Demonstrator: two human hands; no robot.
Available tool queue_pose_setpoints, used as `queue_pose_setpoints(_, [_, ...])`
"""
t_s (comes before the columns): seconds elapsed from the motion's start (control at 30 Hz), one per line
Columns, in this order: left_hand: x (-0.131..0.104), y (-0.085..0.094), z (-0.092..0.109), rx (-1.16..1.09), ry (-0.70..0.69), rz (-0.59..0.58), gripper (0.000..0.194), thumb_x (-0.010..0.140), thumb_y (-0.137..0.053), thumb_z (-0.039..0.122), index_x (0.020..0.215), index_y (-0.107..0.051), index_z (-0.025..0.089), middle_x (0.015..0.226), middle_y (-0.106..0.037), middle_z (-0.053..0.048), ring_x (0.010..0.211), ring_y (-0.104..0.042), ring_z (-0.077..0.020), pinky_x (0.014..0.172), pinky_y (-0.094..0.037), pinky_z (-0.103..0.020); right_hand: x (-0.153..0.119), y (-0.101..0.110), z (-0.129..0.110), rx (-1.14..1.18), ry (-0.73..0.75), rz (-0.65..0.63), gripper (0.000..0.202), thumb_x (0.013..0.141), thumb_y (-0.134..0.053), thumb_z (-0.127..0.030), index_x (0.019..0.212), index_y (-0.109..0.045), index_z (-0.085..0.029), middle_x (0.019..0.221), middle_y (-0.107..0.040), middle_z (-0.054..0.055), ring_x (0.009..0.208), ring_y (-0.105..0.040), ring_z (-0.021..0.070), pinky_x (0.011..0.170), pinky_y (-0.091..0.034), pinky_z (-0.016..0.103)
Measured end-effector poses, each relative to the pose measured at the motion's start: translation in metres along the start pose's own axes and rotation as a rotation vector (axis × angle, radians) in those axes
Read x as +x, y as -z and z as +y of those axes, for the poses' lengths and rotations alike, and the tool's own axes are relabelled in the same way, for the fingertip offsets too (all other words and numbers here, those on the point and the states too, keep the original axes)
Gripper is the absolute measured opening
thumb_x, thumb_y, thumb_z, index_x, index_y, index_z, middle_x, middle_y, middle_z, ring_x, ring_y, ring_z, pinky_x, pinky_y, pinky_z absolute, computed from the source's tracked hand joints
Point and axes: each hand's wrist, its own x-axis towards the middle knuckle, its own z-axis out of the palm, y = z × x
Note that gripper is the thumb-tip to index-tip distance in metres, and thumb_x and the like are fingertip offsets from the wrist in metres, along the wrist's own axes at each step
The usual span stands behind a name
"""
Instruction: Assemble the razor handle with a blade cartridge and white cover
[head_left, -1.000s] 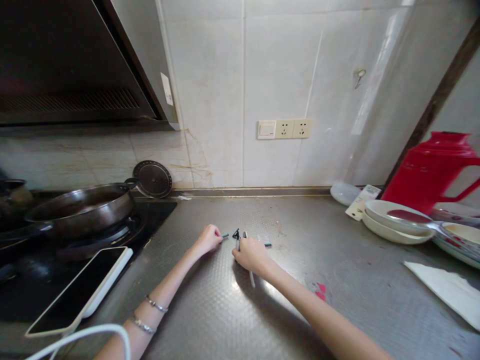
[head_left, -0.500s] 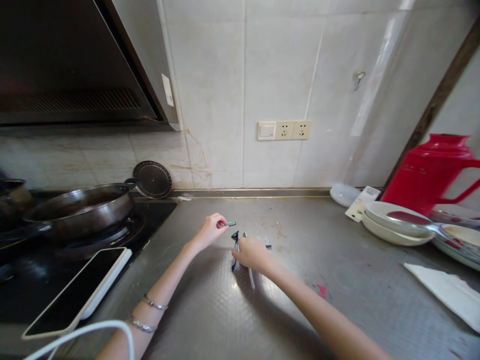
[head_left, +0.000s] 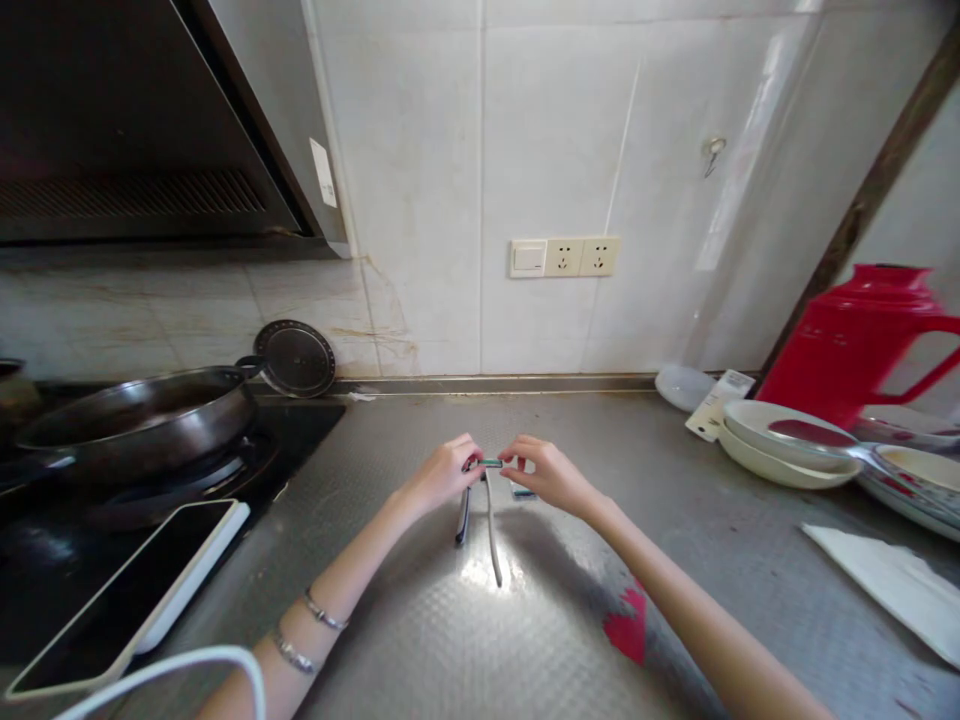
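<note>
A small green strip, which looks like a razor blade cartridge (head_left: 491,463), is pinched between both hands above the counter. My left hand (head_left: 448,470) is closed on its left end. My right hand (head_left: 551,478) grips its right end with the fingertips. Below my left fingers lies a razor handle (head_left: 463,518), dark and silver; its upper end is hidden by the hand. Just right of it, a thin grey stick-like handle (head_left: 493,540) points towards me. Another small dark-green piece (head_left: 523,491) rests under my right hand, partly covered.
On the left, a white-cased phone (head_left: 135,590) lies across the edge of the stove (head_left: 300,440), where a steel pan (head_left: 142,415) stands. Stacked bowls (head_left: 787,465), a red thermos jug (head_left: 847,340) and white paper (head_left: 885,585) are at right. A white cable (head_left: 187,655) curves at lower left.
My right hand has let go of the razor and moved to the strip's right end. My left hand has shifted right and slightly down, bringing the strip between both hands.
</note>
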Motion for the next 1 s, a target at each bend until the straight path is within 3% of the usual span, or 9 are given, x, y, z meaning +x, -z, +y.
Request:
queue_pose_setpoints(0.23, [0.011,-0.015,0.004,-0.095,0.025,0.009,0.005,0.077,-0.057,0.019,0.078,-0.06,0.014,0.074,-0.053,0.0,0.064,-0.051,-0.0105,0.06,-0.04,-0.022,-0.006,0.005,0.007,-0.244,0.002,0.0,0.013,0.083,-0.057,-0.03,0.087,-0.065,-0.021,0.083,-0.062,0.002,0.069,-0.057,0.0123,0.06,-0.039,0.022])
queue_pose_setpoints(0.4, [0.017,-0.02,0.006,-0.111,0.054,-0.016,0.005,0.077,-0.057,0.018,0.079,-0.06,0.015,0.075,-0.055,-0.001,0.067,-0.053,-0.0112,0.063,-0.042,-0.022,-0.004,0.008,0.016,-0.284,0.017,-0.042,0.014,0.084,-0.054,-0.028,0.087,-0.065,-0.02,0.082,-0.062,0.003,0.072,-0.058,0.0133,0.062,-0.039,0.022])
queue_pose_setpoints(0.47, [0.018,-0.021,0.007,-0.09,0.069,-0.027,0.016,0.075,-0.061,0.024,0.088,-0.06,0.015,0.082,-0.058,-0.003,0.073,-0.054,-0.0135,0.069,-0.043,-0.025,-0.004,0.011,0.024,-0.268,0.005,-0.06,0.015,0.083,-0.054,-0.028,0.086,-0.066,-0.02,0.082,-0.062,0.004,0.073,-0.058,0.0135,0.063,-0.039,0.022])
queue_pose_setpoints(0.63, [0.015,-0.031,0.012,0.015,0.129,-0.14,0.064,0.066,-0.07,0.042,0.12,-0.048,0.016,0.11,-0.057,-0.01,0.104,-0.051,-0.0244,0.088,-0.04,-0.034,-0.006,0.02,0.048,-0.232,-0.095,-0.193,0.013,0.08,-0.058,-0.028,0.08,-0.068,-0.02,0.08,-0.065,0.003,0.074,-0.058,0.0148,0.066,-0.039,0.023])
queue_pose_setpoints(0.83, [0.017,-0.054,0.014,0.137,0.163,-0.245,0.085,0.061,-0.07,0.051,0.132,-0.039,0.017,0.116,-0.053,-0.013,0.111,-0.045,-0.0302,0.09,-0.038,-0.037,-0.011,0.022,0.055,-0.273,-0.159,-0.315,0.013,0.077,-0.059,-0.028,0.08,-0.07,-0.021,0.081,-0.065,0.004,0.073,-0.058,0.0151,0.063,-0.038,0.023])
queue_pose_setpoints(1.0, [0.021,-0.061,0.015,0.157,0.168,-0.262,0.085,0.064,-0.068,0.049,0.135,-0.034,0.018,0.113,-0.053,-0.013,0.111,-0.046,-0.0302,0.089,-0.038,-0.035,-0.009,0.017,0.053,-0.326,-0.186,-0.363,0.013,0.075,-0.06,-0.027,0.082,-0.071,-0.022,0.085,-0.065,0.004,0.077,-0.058,0.0161,0.064,-0.038,0.023])
